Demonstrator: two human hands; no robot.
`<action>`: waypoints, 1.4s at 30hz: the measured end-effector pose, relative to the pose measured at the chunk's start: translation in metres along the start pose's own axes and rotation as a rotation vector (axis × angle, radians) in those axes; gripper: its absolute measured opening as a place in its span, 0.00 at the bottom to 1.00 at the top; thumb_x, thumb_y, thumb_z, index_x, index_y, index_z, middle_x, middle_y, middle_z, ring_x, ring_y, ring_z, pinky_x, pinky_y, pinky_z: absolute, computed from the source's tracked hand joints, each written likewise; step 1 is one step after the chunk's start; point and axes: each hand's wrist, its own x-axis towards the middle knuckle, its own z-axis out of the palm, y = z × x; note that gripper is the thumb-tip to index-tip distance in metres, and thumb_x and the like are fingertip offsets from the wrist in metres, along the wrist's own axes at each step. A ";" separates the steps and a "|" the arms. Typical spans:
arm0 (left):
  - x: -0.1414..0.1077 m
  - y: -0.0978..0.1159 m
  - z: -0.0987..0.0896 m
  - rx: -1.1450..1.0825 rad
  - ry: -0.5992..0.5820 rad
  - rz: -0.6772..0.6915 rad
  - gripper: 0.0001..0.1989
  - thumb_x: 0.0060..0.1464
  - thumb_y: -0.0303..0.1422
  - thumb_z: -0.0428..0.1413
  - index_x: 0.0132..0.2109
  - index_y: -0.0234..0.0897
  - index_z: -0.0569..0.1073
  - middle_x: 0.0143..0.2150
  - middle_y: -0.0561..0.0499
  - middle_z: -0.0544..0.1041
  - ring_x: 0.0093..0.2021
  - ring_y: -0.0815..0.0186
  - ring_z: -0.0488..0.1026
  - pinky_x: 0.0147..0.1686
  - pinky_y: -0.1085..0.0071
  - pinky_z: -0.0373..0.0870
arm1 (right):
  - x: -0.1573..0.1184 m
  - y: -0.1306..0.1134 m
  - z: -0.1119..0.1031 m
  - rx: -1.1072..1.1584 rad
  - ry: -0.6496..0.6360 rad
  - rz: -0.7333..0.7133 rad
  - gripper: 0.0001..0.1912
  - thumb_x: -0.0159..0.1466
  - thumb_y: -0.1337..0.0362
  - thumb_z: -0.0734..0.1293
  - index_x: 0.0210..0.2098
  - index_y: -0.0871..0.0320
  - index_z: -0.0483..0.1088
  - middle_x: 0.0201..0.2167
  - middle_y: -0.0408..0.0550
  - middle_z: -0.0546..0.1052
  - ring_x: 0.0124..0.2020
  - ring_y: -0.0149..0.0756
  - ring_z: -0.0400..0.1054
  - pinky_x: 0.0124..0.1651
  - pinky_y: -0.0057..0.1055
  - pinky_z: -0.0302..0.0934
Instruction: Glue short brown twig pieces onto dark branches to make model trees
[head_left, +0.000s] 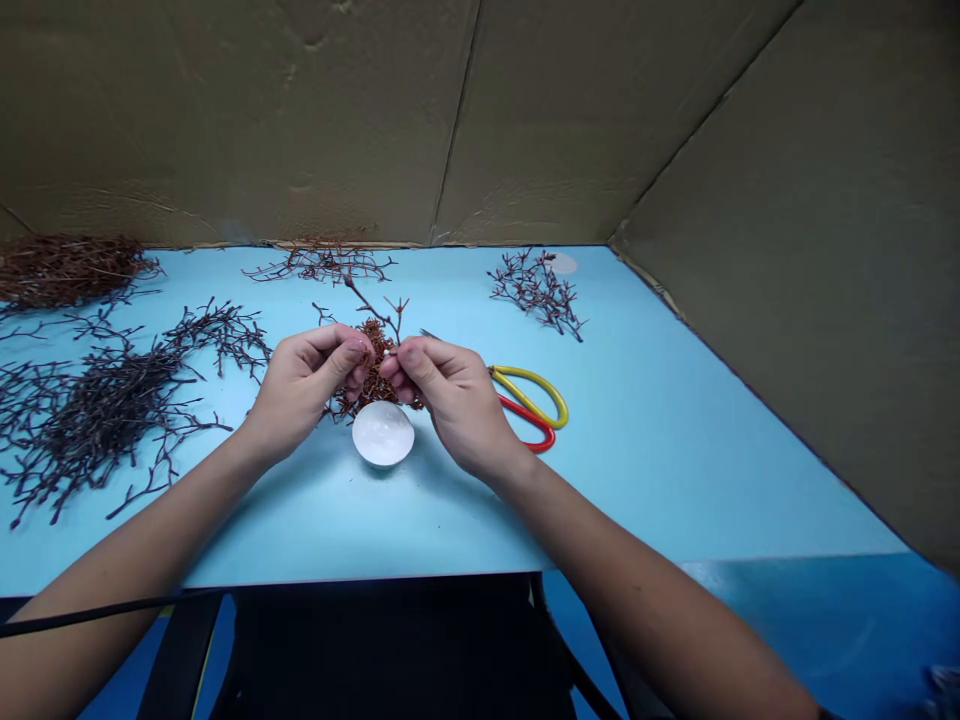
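Note:
A thin dark forked twig (pixel 373 308) rises from between the thumb and fingers of my right hand (pixel 442 385). My left hand (pixel 311 375) is closed in a pinch just left of it; what it holds, if anything, is too small to make out. Behind and below both hands lies a pile of reddish-brown sprigs (pixel 381 377). A small white bowl (pixel 383 434) stands on the light blue table in front of that pile. Scissors with one yellow and one red handle (pixel 531 403) lie beside my right hand, their blades partly hidden by it.
Dark branching twigs (pixel 112 405) are heaped at the left, with a reddish-brown heap (pixel 71 270) behind them. Smaller twig piles lie at the back middle (pixel 322 260) and back right (pixel 538 290), near a white disc (pixel 561 263). Cardboard walls (pixel 300 120) border the table (pixel 645 450).

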 end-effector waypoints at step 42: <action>0.000 -0.006 -0.006 0.002 -0.104 -0.004 0.14 0.66 0.43 0.66 0.37 0.38 0.82 0.29 0.52 0.75 0.31 0.68 0.73 0.33 0.72 0.70 | -0.006 0.004 -0.003 -0.460 0.067 -0.409 0.10 0.76 0.64 0.69 0.38 0.55 0.80 0.34 0.43 0.77 0.36 0.33 0.72 0.40 0.33 0.67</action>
